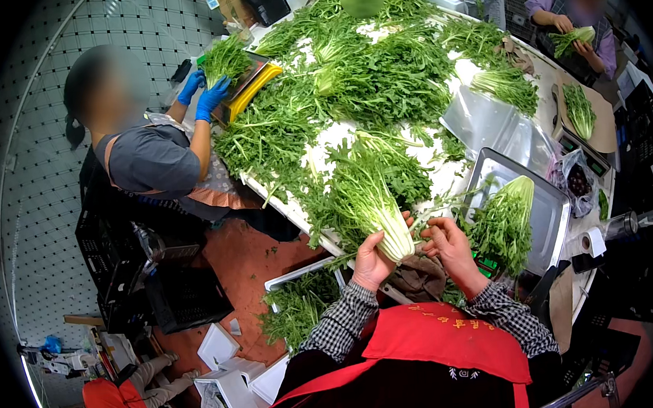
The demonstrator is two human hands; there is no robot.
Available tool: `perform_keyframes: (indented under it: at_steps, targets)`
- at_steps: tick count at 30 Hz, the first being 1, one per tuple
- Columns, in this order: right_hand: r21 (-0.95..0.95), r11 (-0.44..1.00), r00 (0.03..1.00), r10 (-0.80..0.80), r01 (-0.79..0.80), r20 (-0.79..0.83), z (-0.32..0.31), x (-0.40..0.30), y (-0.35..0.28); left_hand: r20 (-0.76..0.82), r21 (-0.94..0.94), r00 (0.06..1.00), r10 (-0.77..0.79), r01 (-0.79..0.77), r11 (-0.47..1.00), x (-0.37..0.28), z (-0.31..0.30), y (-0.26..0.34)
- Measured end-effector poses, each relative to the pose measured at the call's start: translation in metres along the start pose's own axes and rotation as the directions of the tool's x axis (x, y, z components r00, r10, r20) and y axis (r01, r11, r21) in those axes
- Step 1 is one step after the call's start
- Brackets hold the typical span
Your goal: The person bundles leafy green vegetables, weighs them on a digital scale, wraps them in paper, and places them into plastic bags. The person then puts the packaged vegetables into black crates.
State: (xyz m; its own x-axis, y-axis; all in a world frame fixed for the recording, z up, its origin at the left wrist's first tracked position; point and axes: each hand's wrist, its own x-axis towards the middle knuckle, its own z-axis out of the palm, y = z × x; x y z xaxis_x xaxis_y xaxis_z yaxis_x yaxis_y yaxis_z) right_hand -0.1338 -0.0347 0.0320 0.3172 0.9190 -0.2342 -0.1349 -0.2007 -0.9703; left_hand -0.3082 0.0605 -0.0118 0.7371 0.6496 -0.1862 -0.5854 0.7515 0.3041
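My left hand [374, 258] grips a bunch of frilly leafy greens [388, 222] by its pale stem end, the leaves pointing away from me. Just right of the stem ends is my right hand [448, 246], its fingers curled beside a thin loose stalk [428, 214]; whether they pinch it I cannot tell. Beyond that hand a second bunch of greens [506, 224] lies on a metal tray [552, 215], its pale base facing away. A brown cloth [418, 277] is bunched up below my hands at the table edge.
Heaped loose greens [385, 73] cover much of the white table [330, 137]. Plastic bags [486, 116] lie at right, near a scale [578, 149] bearing greens. A co-worker in blue gloves [212, 98] handles greens at left; another person [575, 35] holds a bunch. A white box [303, 277] stands below.
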Motion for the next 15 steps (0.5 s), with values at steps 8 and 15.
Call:
perform_keyframes:
  at_steps: [8,15]
  targets:
    - [0.217,0.901,0.896,0.292,-0.375,0.333,0.012,-0.005,-0.010,-0.015,0.164,0.992,-0.122,0.123,0.979,0.000,-0.017,-0.004]
    - [0.344,0.897,0.958,0.228,-0.277,0.177,0.014,-0.005,-0.007,-0.290,0.399,0.953,0.085,0.039,0.916,-0.006,0.008,-0.015]
